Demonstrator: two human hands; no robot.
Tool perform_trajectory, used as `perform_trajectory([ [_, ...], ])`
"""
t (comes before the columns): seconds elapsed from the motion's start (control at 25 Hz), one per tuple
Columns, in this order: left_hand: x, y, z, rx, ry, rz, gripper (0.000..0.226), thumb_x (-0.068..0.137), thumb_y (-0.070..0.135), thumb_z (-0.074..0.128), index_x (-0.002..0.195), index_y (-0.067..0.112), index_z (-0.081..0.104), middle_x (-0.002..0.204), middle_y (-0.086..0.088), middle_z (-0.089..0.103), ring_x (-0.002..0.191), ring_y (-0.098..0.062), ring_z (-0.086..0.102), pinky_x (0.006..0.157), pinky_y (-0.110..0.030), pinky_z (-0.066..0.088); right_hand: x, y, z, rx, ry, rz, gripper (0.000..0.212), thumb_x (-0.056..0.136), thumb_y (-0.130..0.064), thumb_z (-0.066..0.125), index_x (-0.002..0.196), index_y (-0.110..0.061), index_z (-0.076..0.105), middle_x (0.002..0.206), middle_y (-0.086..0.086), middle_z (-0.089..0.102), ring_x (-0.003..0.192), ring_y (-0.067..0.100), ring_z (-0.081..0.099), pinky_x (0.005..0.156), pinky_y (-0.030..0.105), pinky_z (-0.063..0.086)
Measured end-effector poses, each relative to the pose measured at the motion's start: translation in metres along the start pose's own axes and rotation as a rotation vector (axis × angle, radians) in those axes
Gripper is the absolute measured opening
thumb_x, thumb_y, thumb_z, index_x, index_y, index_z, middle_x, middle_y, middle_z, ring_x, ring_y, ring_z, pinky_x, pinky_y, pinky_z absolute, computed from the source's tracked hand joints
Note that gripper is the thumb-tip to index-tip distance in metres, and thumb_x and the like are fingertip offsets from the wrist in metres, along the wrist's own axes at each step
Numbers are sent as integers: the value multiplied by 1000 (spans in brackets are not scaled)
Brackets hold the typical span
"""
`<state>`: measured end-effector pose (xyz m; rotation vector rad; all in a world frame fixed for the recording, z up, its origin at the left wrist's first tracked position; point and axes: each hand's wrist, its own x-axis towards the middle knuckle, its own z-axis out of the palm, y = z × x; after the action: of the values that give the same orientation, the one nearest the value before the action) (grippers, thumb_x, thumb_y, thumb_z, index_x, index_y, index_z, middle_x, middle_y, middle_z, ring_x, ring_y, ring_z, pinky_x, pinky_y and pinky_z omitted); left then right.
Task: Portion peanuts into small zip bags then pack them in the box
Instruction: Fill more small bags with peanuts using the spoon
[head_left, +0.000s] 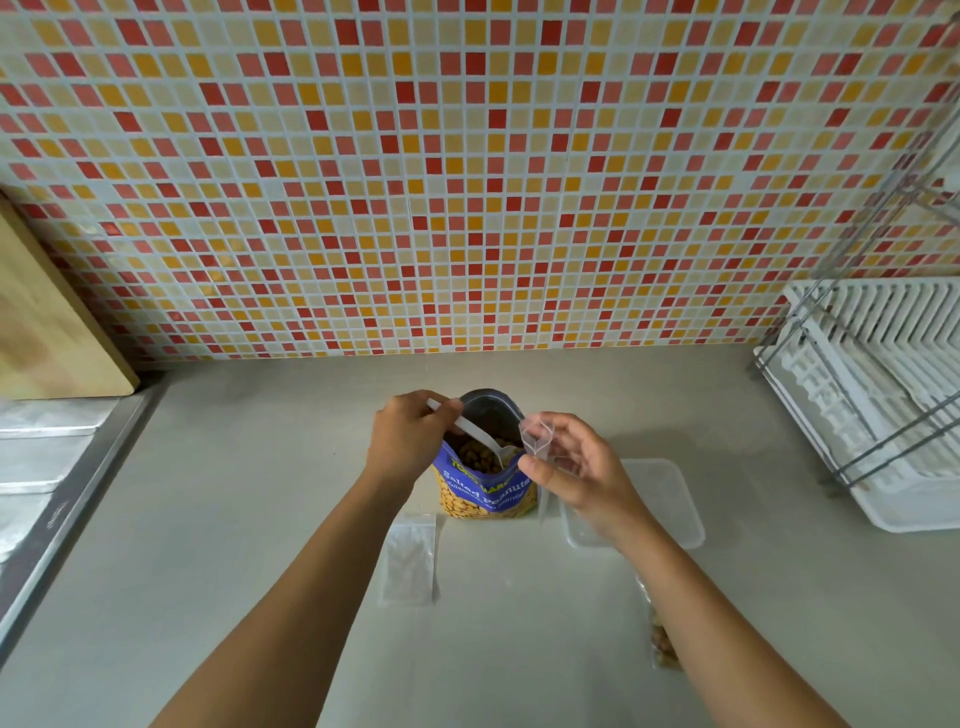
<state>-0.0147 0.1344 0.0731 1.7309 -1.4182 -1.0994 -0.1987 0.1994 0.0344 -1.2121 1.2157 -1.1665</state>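
Observation:
A blue salted-peanuts pouch (485, 488) stands open on the counter, with peanuts visible inside. My left hand (413, 436) grips a white plastic spoon (480, 434) whose bowl dips into the pouch mouth. My right hand (576, 470) pinches a small clear zip bag (537, 436), held open just right of the pouch. A clear plastic box (670, 501) lies on the counter behind my right hand. A stack of empty zip bags (409, 564) lies in front of the pouch. A filled zip bag of peanuts (661, 642) lies partly hidden by my right forearm.
A white dish rack with a metal frame (878, 395) stands at the right. A wooden board (47, 332) leans against the tiled wall at the left, beside a metal sink edge (67, 493).

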Motion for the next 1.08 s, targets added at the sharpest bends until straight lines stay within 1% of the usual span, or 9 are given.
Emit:
perform_trajectory([
  [0.08,0,-1,-5,-77,-3,-24,20,92,26,55,86,11,67,80,-3,64,74,-12,56,61,-23,44,0,-1,0,-9,-6,2,58,59,-43,77,112,-26,59,116,-6,66,110,14,60,84,18,48],
  [0.2,-1,-4,-12,-177,1,-55,22,93,25,53,90,7,66,81,-3,63,76,-9,55,62,-20,41,-2,-2,1,-38,0,-9,58,59,-45,76,111,-27,59,116,-5,65,107,16,60,86,23,49],
  [0.4,-1,-4,-23,-284,31,-116,25,95,27,50,99,7,64,86,2,61,81,-11,51,81,-35,35,-4,-6,-2,-179,183,-32,63,55,-57,72,112,-34,58,116,-13,60,106,6,56,76,9,45],
  [0.52,2,-7,-34,-317,49,-142,23,95,28,49,97,9,61,99,-7,65,99,-19,53,87,-38,34,-3,-11,-4,-345,240,-104,65,59,-53,76,116,-31,57,111,-19,58,101,-4,53,78,4,41],
  [0.64,5,-6,-46,-348,58,-153,21,95,28,50,98,10,60,93,-5,66,105,-20,55,89,-41,34,-1,-16,1,-580,244,-178,61,64,-41,82,118,-26,58,105,-20,56,100,2,51,86,17,42],
  [0.72,6,-2,-55,-372,75,-157,19,94,28,51,99,11,59,87,0,66,106,-21,56,87,-42,32,2,-17,7,-698,245,-211,61,64,-45,79,117,-25,59,106,-14,60,101,11,51,88,28,43],
  [0.88,3,16,-69,-411,66,-144,11,93,28,55,88,19,59,84,2,65,104,-18,57,96,-46,32,9,-22,20,-745,248,-237,60,62,-47,78,114,-24,60,106,-9,63,97,14,50,84,32,43],
  [0.96,-2,30,-70,-345,65,-57,15,93,28,54,82,20,61,82,2,66,99,-18,57,87,-38,36,10,-26,26,-708,235,-250,57,63,-42,80,113,-24,60,105,-11,62,96,12,49,84,29,42],
  [1.08,-17,58,-66,-92,63,228,19,93,28,54,81,16,64,76,5,65,76,-12,55,64,-25,38,11,-30,34,-600,237,-270,53,64,-42,80,110,-27,61,100,-21,57,97,11,50,83,24,40],
])
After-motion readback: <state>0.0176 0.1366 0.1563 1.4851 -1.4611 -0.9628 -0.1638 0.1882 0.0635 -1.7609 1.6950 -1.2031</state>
